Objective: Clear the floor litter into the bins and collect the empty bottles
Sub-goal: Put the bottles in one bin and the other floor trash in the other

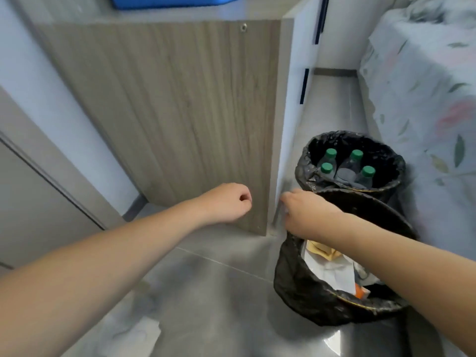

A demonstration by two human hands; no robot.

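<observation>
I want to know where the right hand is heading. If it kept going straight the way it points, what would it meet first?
Probably the white cabinet edge: the right hand reaches forward past the near bin, fingertips about at that edge. Depth is unclear; they may already touch it.

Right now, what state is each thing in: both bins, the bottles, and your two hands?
Far bin: black liner, holds bottles.
Bottles: four, upright, green caps on.
Near bin: black liner, holds paper and packaging litter.
Left hand: fingers curled, holding nothing visible, in front of the wooden panel.
Right hand: blurred, above the near bin's rim; grip unclear.
</observation>
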